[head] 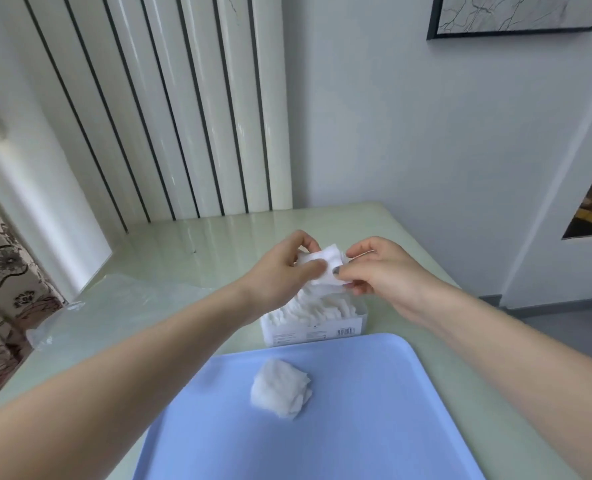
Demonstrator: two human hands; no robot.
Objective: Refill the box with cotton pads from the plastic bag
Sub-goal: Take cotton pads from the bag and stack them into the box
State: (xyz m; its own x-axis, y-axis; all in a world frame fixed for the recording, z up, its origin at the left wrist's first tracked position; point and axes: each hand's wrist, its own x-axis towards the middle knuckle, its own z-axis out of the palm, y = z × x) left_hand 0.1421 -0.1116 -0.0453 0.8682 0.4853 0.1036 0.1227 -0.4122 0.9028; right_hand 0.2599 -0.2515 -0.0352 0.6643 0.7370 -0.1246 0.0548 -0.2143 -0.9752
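From the head camera, both bare hands meet just above the box (317,323), which stands on the pale green table (190,244) a little past the far edge of the blue tray (374,410), at about twelve o'clock from the tray's middle. The left hand (280,271) comes in from eight o'clock, its fingers curled and its thumb pressed onto a few white cotton pads (327,268), which it holds from the left side. The right hand (381,271) comes in from four o'clock and pinches the same pads at their right edge between thumb and fingertips, the other fingers loosely bent. The held pads sit directly over the open top of the box, which is clear-walled, carries a printed label with a barcode on its near side, and is packed with white pads standing on edge. A small loose stack of pads (280,388) lies on the tray, at six o'clock from the box and well apart from both hands. The clear plastic bag (114,306) lies flat on the table at nine o'clock from the box.
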